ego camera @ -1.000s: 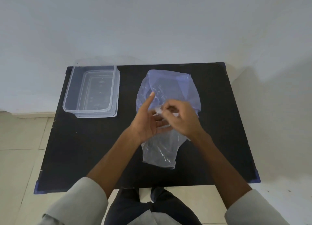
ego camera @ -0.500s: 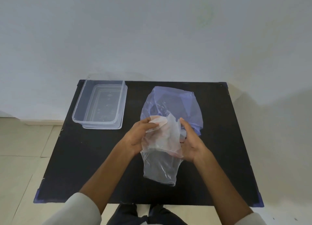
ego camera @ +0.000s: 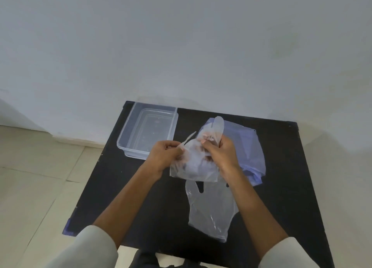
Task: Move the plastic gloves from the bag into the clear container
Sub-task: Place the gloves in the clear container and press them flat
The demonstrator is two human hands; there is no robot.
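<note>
A bluish see-through bag [ego camera: 248,147] lies on the black table [ego camera: 124,187], right of centre. A clear plastic glove [ego camera: 196,165] is held above the table between both hands, with one finger sticking up near the bag. My left hand [ego camera: 164,157] pinches its left edge. My right hand [ego camera: 221,154] grips its top right. A second clear glove [ego camera: 211,209] lies flat on the table below them. The clear container [ego camera: 148,131] stands at the table's far left with nothing visible inside.
A white wall rises directly behind the table. Pale floor tiles [ego camera: 36,183] lie to the left. The table's front edge is close to my body, with a blue corner guard [ego camera: 67,228] at the front left.
Both hands have lifted a glove up and apart from the one on the table and spread it between them. The camera has tilted so the table sits lower and further right.
</note>
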